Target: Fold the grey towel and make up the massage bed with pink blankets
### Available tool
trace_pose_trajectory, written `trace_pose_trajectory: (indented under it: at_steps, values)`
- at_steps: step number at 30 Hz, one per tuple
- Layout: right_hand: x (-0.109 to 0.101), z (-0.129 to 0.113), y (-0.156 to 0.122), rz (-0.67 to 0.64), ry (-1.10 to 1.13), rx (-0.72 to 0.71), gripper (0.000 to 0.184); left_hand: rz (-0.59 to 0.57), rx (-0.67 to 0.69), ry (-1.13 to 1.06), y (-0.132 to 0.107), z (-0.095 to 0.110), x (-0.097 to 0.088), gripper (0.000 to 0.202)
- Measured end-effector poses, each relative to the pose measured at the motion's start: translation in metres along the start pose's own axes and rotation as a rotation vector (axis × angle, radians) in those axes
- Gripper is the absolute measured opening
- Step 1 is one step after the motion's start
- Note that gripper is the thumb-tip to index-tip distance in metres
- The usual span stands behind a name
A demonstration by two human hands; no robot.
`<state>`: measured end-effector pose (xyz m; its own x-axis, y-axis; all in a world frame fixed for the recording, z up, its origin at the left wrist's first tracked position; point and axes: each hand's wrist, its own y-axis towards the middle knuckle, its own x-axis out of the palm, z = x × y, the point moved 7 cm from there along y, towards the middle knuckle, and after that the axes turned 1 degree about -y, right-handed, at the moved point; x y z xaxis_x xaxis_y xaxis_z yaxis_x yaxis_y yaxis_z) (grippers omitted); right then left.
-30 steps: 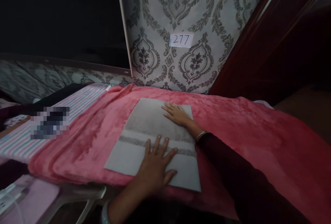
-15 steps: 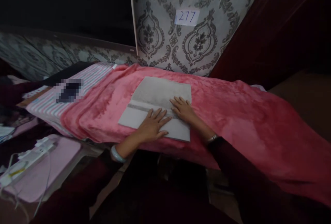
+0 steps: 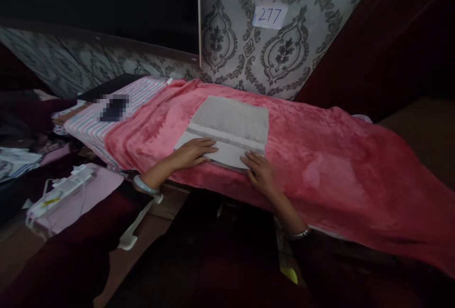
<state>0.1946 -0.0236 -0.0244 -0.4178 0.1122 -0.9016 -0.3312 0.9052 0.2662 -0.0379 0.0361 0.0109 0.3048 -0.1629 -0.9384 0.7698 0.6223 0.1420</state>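
Observation:
A flat grey cloth (image 3: 234, 116), perhaps a towel, with a darker band across its near part, lies on the pink blanket. On the left of its near edge is my left hand (image 3: 190, 154), fingers over the top and thumb at the border, closed on the cloth. My right hand (image 3: 261, 170) grips the right end of that edge, its fingertips on top and its thumb partly hidden. Between the two hands the edge curves and shows a dark underside line.
Pink plush blanket (image 3: 313, 142) covers the long surface. At left lie a striped cloth (image 3: 145, 92) and a blurred dark item (image 3: 114, 108). A power strip (image 3: 67, 187) with cables rests on a pink stool (image 3: 103, 182). Behind stand a large dark screen (image 3: 106, 9) and a patterned wall (image 3: 245, 38).
Both hands have slid from lying flat on the cloth back to its near edge. The near strip below the dark band looks shorter. The view has shifted slightly.

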Motion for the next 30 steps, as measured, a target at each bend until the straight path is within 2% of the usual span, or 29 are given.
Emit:
trace_pose_trajectory:
  at_steps: [5, 9, 12, 16, 20, 22, 24, 26, 30]
  values:
    - [0.003, 0.011, 0.006, 0.098, 0.133, 0.072, 0.041, 0.076, -0.035, -0.041, 0.008, -0.007, -0.006, 0.041]
    - [0.000, 0.014, 0.009, 0.218, 0.227, 0.109, 0.036, 0.143, -0.039, -0.063, 0.010, -0.015, -0.002, 0.037]
    - [-0.002, 0.014, 0.008, 0.286, 0.269, 0.104, 0.036, 0.149, -0.023, -0.059, 0.009, -0.018, 0.000, 0.035]
    - [-0.002, 0.016, 0.008, 0.249, 0.283, 0.154, 0.034, 0.117, -0.012, -0.021, 0.006, -0.011, -0.003, 0.032]
    - [-0.004, 0.019, 0.011, 0.206, 0.282, 0.248, 0.032, 0.093, -0.031, 0.057, 0.006, 0.004, -0.007, 0.042]
    - [-0.006, 0.021, 0.013, 0.194, 0.273, 0.298, 0.033, 0.098, -0.046, 0.083, 0.007, 0.008, -0.007, 0.039]
    - [-0.007, 0.022, 0.015, 0.176, 0.252, 0.333, 0.034, 0.109, -0.068, 0.086, 0.009, 0.006, -0.006, 0.033]
    - [-0.007, 0.022, 0.017, 0.167, 0.227, 0.344, 0.034, 0.120, -0.102, 0.060, 0.010, -0.002, -0.006, 0.035]
    - [-0.007, 0.020, 0.016, 0.212, 0.203, 0.271, 0.035, 0.133, -0.132, -0.035, 0.014, -0.020, -0.010, 0.030]
